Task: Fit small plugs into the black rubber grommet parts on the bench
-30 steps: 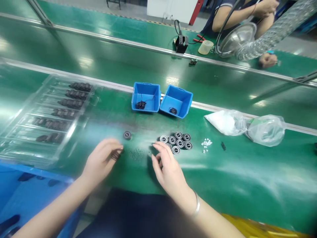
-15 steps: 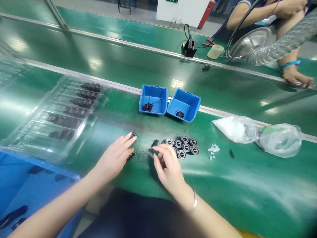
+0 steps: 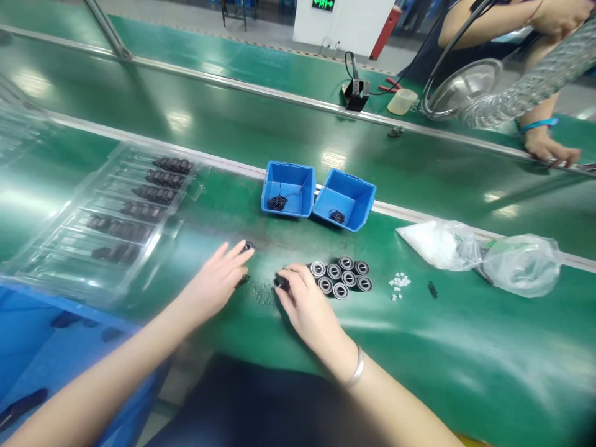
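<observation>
My right hand [image 3: 307, 301] has its thumb and fingers closed round a small black part [image 3: 281, 282], held low over the green bench. My left hand [image 3: 216, 279] lies palm down with its fingers stretched out and apart. Its fingertips are at a round black piece [image 3: 248, 246], and its thumb is beside some small dark bits [image 3: 243, 280]; whether it presses on them I cannot tell. Between both hands is a scatter of tiny clear pieces [image 3: 263, 293]. Just right of my right hand, several black cylinders [image 3: 346, 277] with ringed tops stand in a cluster.
Two blue bins [image 3: 288, 210] [image 3: 347, 220] with black wires sit behind. A clear tray [image 3: 100, 211] of dark parts is at left, above a blue crate [image 3: 88, 354]. White bits [image 3: 399, 281] and plastic bags [image 3: 440, 245] lie right. A co-worker's hand [image 3: 552, 149] rests across the bench.
My right hand has moved slightly left and down, its fingers closing round the black part that stood at its fingertips. My left hand has shifted a little left, fingers spreading slightly.
</observation>
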`<state>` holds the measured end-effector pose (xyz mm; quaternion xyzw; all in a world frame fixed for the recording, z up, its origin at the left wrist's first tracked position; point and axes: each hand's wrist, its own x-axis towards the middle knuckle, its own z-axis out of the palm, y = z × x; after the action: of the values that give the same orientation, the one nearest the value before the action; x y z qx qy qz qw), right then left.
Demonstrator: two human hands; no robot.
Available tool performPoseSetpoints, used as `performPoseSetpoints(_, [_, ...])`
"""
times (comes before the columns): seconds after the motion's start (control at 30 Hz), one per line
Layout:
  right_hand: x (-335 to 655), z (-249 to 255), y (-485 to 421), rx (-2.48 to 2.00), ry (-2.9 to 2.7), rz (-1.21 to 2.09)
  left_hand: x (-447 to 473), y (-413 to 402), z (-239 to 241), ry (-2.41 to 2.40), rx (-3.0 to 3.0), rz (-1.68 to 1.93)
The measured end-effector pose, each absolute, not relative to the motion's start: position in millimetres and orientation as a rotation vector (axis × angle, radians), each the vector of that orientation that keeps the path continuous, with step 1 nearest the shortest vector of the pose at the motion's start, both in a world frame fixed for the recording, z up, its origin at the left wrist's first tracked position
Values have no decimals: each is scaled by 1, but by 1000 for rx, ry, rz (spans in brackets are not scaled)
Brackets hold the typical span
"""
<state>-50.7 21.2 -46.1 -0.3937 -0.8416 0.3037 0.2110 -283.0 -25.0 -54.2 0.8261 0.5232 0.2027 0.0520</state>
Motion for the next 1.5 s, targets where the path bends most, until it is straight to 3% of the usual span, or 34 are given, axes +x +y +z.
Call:
performPoseSetpoints(0.13, [-59, -50, 24, -1015, -2151, 1291, -285, -33, -35, 1825, 2139, 975])
performPoseSetpoints(0.3, [-65, -56, 27, -997, -2028, 1588, -278, -49, -27, 1825, 1637, 948])
performPoseSetpoints(0.5, [-65, -32, 29, -933, -2021, 1432, -265, -53, -22, 1714, 1581, 877])
performPoseSetpoints(0.73, [-78, -23, 27, -830, -1766, 1797, -258, -49, -21, 1699, 1666, 892])
performPoseSetpoints(1.0, [-71, -29, 34, -981, -1634, 1853, -271, -58, -26, 1710, 1572, 940])
performPoseSetpoints(1.3, [-72, -47, 32, -1087, -1862, 1625, -274, -68, -50, 1524, 2334, 993])
performPoseSetpoints(1.5, [-73, -46, 32, -1116, -1830, 1642, -266, -77, -59, 1341, 2609, 737])
